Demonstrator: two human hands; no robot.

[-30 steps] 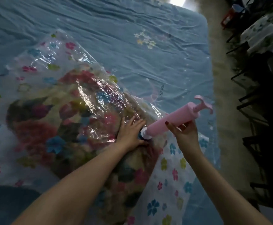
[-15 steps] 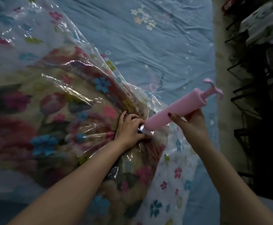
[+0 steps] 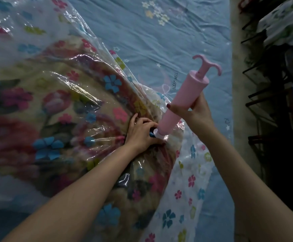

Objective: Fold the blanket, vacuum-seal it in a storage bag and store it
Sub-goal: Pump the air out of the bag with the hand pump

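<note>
A person's right hand (image 3: 193, 111) grips the barrel of a pink pump (image 3: 180, 103), thumb wrapped across its front, holding it tilted with the plunger handle uppermost and pushed in. The pump's white tip meets the valve (image 3: 152, 134) of a clear flowered bag (image 3: 191, 180) lying on a blue bedsheet (image 3: 159, 41) (printed "SLEEP WELL"). The left hand (image 3: 140, 133) curls its fingers around the valve's base, pinching plastic there. The floral blanket (image 3: 55, 110) sits folded inside the bag
</note>
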